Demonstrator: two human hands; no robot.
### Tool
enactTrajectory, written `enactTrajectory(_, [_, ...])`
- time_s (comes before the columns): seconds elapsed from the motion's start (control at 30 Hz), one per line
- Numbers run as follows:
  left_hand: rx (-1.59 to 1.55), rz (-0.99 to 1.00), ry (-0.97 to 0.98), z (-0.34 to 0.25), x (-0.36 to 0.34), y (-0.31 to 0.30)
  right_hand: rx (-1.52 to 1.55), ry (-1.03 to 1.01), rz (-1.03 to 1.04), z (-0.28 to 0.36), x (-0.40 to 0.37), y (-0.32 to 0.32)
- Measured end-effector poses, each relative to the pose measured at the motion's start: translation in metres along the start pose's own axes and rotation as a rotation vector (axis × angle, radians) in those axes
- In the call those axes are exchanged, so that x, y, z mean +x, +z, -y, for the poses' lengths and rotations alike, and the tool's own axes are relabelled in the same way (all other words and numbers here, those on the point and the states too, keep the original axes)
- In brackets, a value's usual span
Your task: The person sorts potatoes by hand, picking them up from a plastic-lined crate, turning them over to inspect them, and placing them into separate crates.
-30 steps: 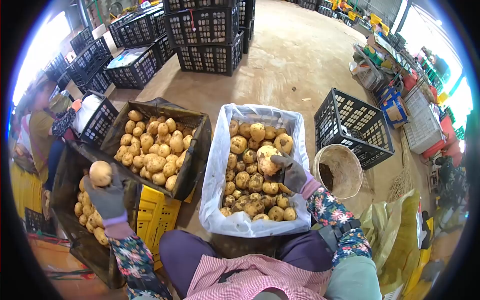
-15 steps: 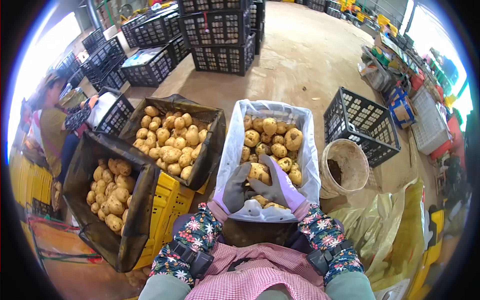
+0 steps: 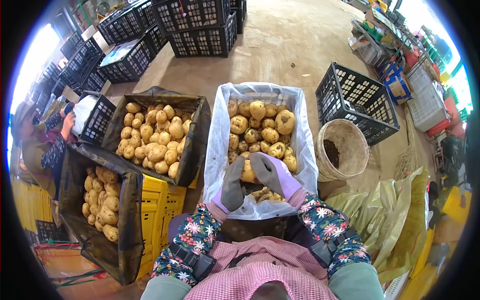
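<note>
Lined crate (image 3: 216, 131) of potatoes (image 3: 260, 131) at centre, one potato (image 3: 246, 172) between left hand (image 3: 232, 184) and right hand (image 3: 272, 174) at its near end; two filled crates (image 3: 131, 215) left, bucket (image 3: 350, 142) right, slatted crate (image 3: 357, 100) behind the bucket.

Light: bright daylight, entering from far left and far right
Glare: blown-out white at both openings
Shadows: soft, faint on the floor (image 3: 290, 45)
Focus: crisp on left hand (image 3: 232, 186), right hand (image 3: 274, 175), potato (image 3: 247, 171)
Edges: fisheye bend, black corners

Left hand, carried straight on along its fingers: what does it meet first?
Likely the heaped potatoes in the white-lined crate, just beyond the left hand, which cups a single potato; depth unclear.
</note>
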State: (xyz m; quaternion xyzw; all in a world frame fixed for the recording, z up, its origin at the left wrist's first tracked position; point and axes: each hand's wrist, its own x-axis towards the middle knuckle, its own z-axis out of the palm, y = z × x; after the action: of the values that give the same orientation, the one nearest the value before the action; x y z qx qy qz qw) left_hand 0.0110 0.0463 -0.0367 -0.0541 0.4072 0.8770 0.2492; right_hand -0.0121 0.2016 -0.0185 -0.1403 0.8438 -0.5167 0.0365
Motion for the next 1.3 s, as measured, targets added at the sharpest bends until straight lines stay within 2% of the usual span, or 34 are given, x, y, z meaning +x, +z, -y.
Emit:
enactTrajectory(0.03, [0.0,-0.005,-0.005,0.001,-0.004,0.001,0.004,0.005,0.002,-0.006,0.004,-0.001])
enactTrajectory(0.1, [0.0,0.015,-0.013,-0.002,-0.011,0.006,0.073,0.382,0.041,-0.028,0.011,-0.001])
enactTrajectory(0.13, [0.007,0.02,-0.016,-0.002,-0.012,0.005,0.259,0.389,-0.005,-0.035,0.01,0.0])
enactTrajectory(0.17, [-0.019,0.014,0.011,-0.001,-0.011,0.003,0.257,0.385,-0.011,-0.031,0.01,-0.002])
enactTrajectory(0.23, [-0.053,0.007,0.049,-0.001,-0.012,0.005,0.506,0.283,-0.006,-0.019,0.01,-0.005])
enactTrajectory(0.27, [0.022,-0.066,0.121,-0.002,-0.014,0.009,0.435,-0.123,-0.094,-0.014,0.005,0.002])
enactTrajectory(0.3, [0.098,-0.137,0.192,-0.003,-0.015,0.011,0.433,-0.127,-0.091,-0.012,0.004,0.004])
enactTrajectory(0.37, [0.104,-0.112,0.182,-0.002,-0.018,0.008,0.282,-0.049,-0.005,-0.011,0.0,0.007])
enactTrajectory(0.4, [0.026,-0.055,0.136,0.001,-0.018,0.004,0.359,0.271,0.007,-0.018,0.004,0.0])
enactTrajectory(0.43, [-0.049,0.001,0.09,0.002,-0.018,-0.001,0.579,0.402,-0.046,-0.019,0.007,-0.001])
enactTrajectory(0.5, [-0.146,0.039,0.049,-0.001,-0.015,-0.008,0.447,0.253,-0.045,-0.019,0.012,-0.002])
enactTrajectory(0.57, [-0.308,-0.101,0.02,-0.001,-0.015,-0.016,0.295,-0.143,-0.033,-0.008,0.0,0.011])
enactTrajectory(0.6, [-0.318,-0.022,-0.004,0.002,-0.008,-0.024,-0.072,-0.178,0.11,0.0,-0.001,0.005])
enactTrajectory(0.63, [-0.318,-0.029,0.0,0.008,-0.011,-0.03,-0.166,-0.137,0.131,0.013,-0.005,0.01])
enactTrajectory(0.7, [0.19,0.066,0.278,0.01,-0.022,-0.021,-0.031,-0.028,0.143,0.016,-0.004,0.007])
enactTrajectory(0.73, [-0.267,-0.034,0.004,0.004,-0.014,-0.018,0.138,0.104,0.165,0.021,-0.003,0.002])
enactTrajectory(0.77, [-0.268,-0.031,0.001,0.002,-0.014,-0.012,0.136,0.106,0.162,0.021,-0.003,0.001])
enactTrajectory(0.83, [-0.084,-0.063,0.104,-0.004,-0.018,0.0,0.075,-0.018,0.162,0.022,-0.001,0.0])
enactTrajectory(0.87, [-0.087,-0.067,0.105,-0.006,-0.02,0.002,-0.097,-0.11,0.122,0.022,-0.002,-0.001])
enactTrajectory(0.9, [0.055,-0.082,0.094,-0.007,-0.022,0.004,-0.095,-0.106,0.122,0.016,-0.001,0.001])
enactTrajectory(0.93, [0.198,-0.091,0.08,-0.006,-0.022,0.006,-0.087,-0.005,0.076,0.004,0.0,0.003])
enactTrajectory(1.0, [0.167,-0.104,0.079,-0.001,-0.023,0.007,-0.007,0.185,0.011,0.0,0.003,0.0])
enactTrajectory(1.03, [0.133,-0.123,0.092,0.002,-0.022,0.006,-0.008,0.188,0.005,-0.003,0.004,-0.001])
enactTrajectory(1.07, [0.0,-0.083,0.009,0.005,-0.016,-0.005,0.22,0.246,-0.005,-0.011,0.007,0.001])
enactTrajectory(1.1, [-0.001,-0.083,0.011,0.003,-0.016,-0.007,0.449,0.302,-0.011,-0.02,0.01,0.003])
enactTrajectory(1.13, [-0.145,-0.057,-0.011,0.001,-0.015,-0.007,0.334,0.021,0.042,-0.035,0.002,0.009])
enactTrajectory(1.17, [-0.289,-0.029,-0.03,0.001,-0.014,-0.006,0.099,-0.277,-0.009,-0.03,0.002,0.019])
enactTrajectory(1.2, [-0.291,-0.032,-0.023,0.002,-0.015,-0.007,-0.105,-0.24,-0.035,-0.007,-0.003,0.019])
enactTrajectory(1.23, [-0.228,0.048,0.07,0.005,-0.018,-0.01,-0.302,-0.198,-0.066,0.016,-0.009,0.016])
enactTrajectory(1.27, [-0.16,0.127,0.152,0.008,-0.022,-0.013,-0.292,-0.192,-0.069,0.019,-0.01,0.015])
enactTrajectory(1.3, [-0.092,0.212,0.229,0.01,-0.024,-0.016,-0.265,-0.079,0.036,0.02,-0.009,0.011])
